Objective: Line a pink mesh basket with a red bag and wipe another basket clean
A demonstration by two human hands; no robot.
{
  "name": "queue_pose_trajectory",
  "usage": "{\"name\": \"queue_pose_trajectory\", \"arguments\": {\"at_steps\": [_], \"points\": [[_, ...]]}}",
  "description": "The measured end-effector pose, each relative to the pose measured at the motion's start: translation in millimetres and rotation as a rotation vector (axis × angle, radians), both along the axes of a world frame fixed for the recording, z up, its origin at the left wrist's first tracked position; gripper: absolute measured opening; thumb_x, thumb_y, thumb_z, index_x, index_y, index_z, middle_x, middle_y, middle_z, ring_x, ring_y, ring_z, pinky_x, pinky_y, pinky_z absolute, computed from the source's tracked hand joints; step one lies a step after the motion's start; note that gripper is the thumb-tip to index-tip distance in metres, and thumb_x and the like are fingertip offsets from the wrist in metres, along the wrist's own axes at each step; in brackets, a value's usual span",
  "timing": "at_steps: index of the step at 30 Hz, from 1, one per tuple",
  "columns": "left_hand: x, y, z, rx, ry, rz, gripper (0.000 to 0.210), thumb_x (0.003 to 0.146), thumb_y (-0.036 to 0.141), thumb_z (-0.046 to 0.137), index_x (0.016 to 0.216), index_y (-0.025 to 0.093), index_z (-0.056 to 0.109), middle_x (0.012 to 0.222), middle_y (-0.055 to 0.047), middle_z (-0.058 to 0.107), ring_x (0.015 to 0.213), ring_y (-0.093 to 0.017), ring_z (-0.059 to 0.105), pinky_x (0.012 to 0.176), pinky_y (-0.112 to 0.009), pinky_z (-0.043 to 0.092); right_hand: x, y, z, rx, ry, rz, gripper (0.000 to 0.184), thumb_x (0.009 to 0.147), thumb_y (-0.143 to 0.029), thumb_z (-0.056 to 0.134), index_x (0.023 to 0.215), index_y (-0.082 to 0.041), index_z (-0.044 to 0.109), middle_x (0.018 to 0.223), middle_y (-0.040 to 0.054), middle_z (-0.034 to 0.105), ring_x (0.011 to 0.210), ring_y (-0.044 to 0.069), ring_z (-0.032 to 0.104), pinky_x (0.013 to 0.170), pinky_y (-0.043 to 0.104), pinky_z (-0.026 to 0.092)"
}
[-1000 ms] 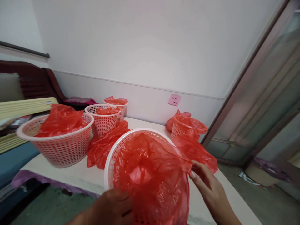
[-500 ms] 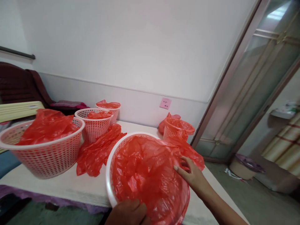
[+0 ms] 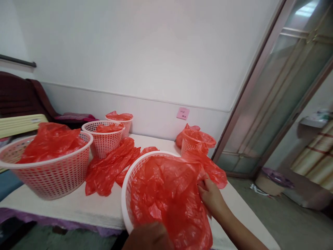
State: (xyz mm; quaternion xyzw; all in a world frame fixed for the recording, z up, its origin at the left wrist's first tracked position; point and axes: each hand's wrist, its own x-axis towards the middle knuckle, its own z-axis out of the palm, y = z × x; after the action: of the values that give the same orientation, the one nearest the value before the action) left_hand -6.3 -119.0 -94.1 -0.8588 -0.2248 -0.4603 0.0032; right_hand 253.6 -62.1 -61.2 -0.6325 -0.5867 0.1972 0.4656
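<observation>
A white plastic basket tilts toward me at the table's near edge, with a red plastic bag spread inside it. My right hand pinches the bag's right edge and holds it up beside the rim. At the near side of the basket, my left hand is curled closed over the bag's edge; motion blurs it and its fingertips are hidden. More crumpled red bags lie on the table to the left of this basket.
Pale baskets with red bags in them stand on the left: a large one, a medium one and a small one. Another red-lined basket is at the back right. The white table meets the wall. A bin stands on the floor.
My right hand has closed from spread fingers onto the bag's edge and lifted it. The basket has shifted slightly right, uncovering more red plastic behind it. My left hand has moved a little right.
</observation>
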Motion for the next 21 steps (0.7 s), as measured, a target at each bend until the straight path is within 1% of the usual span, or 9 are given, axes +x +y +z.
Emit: {"name": "queue_pose_trajectory", "arguments": {"at_steps": [2,3,5,7,9,11,14,18,21], "points": [[-19,10,22.3,-0.096,0.016,0.006,0.029,0.093,0.047,0.046,0.084,0.021,0.056,0.071,0.002,0.060,0.063,-0.011,0.057,0.056,-0.022,0.046,1,2,-6.5,0.008,0.047,0.020,0.040,0.080,-0.035,0.050,0.117,-0.020,0.055,0.098,0.0068,0.070,0.092,0.028,0.065,0.079,0.041,0.052],[-28,18,35.4,-0.266,0.068,0.048,0.018,0.094,0.037,0.047,0.090,0.022,0.056,0.082,0.000,0.063,0.076,-0.013,0.060,0.069,-0.025,0.050,2,4,-9.0,0.026,0.076,0.021,0.038,0.081,-0.036,0.051,0.116,-0.021,0.056,0.103,0.0075,0.069,0.096,0.028,0.065,0.082,0.042,0.051],[-43,39,61.4,-0.504,0.053,0.159,0.017,0.095,0.032,0.043,0.094,0.022,0.056,0.091,-0.001,0.063,0.085,-0.014,0.061,0.077,-0.029,0.049,2,7,-11.4,0.077,0.140,0.017,0.035,0.082,-0.039,0.054,0.111,-0.021,0.058,0.109,0.0078,0.068,0.101,0.028,0.063,0.088,0.043,0.049],[-50,65,81.5,-0.516,0.123,0.289,0.022,0.093,0.033,0.046,0.107,0.019,0.054,0.104,-0.007,0.062,0.096,-0.020,0.060,0.088,-0.037,0.048,1,12,-10.4,0.108,0.203,0.026,0.032,0.080,-0.038,0.058,0.107,-0.021,0.059,0.107,0.0070,0.069,0.100,0.027,0.063,0.089,0.043,0.049],[-49,92,91.8,-0.494,0.218,0.357,0.030,0.091,0.032,0.047,0.116,0.015,0.052,0.113,-0.013,0.060,0.107,-0.026,0.058,0.093,-0.043,0.045,-3,17,-6.9,0.108,0.246,0.045,0.033,0.078,-0.034,0.059,0.108,-0.022,0.058,0.099,0.0055,0.070,0.092,0.025,0.064,0.084,0.041,0.051],[-43,114,92.9,-0.486,0.251,0.383,0.034,0.090,0.031,0.050,0.118,0.013,0.052,0.118,-0.017,0.059,0.112,-0.030,0.057,0.095,-0.045,0.043,-6,24,-2.9,0.099,0.270,0.064,0.032,0.076,-0.031,0.059,0.107,-0.022,0.059,0.092,0.0037,0.070,0.085,0.024,0.065,0.080,0.039,0.052],[-29,138,85.6,-0.505,0.277,0.388,0.036,0.083,0.029,0.060,0.115,0.014,0.055,0.120,-0.018,0.061,0.114,-0.032,0.057,0.095,-0.043,0.043,-8,34,0.6,0.090,0.313,0.095,0.027,0.073,-0.028,0.058,0.100,-0.023,0.060,0.092,0.0031,0.071,0.082,0.023,0.065,0.077,0.037,0.053],[-18,152,79.0,-0.543,0.247,0.421,0.011,0.080,0.018,0.056,0.090,0.015,0.058,0.097,-0.011,0.065,0.093,-0.025,0.062,0.084,-0.038,0.044,-6,40,1.8,0.067,0.375,0.121,0.025,0.071,-0.026,0.058,0.096,-0.023,0.059,0.103,0.0056,0.071,0.084,0.024,0.067,0.075,0.039,0.054],[-21,158,80.7,-0.584,0.154,0.458,0.006,0.083,0.016,0.047,0.080,0.018,0.051,0.078,-0.002,0.058,0.075,-0.017,0.056,0.072,-0.031,0.041,-4,39,2.9,0.062,0.402,0.144,0.027,0.073,-0.031,0.060,0.099,-0.023,0.060,0.108,0.0067,0.071,0.097,0.027,0.066,0.086,0.044,0.053]]}}
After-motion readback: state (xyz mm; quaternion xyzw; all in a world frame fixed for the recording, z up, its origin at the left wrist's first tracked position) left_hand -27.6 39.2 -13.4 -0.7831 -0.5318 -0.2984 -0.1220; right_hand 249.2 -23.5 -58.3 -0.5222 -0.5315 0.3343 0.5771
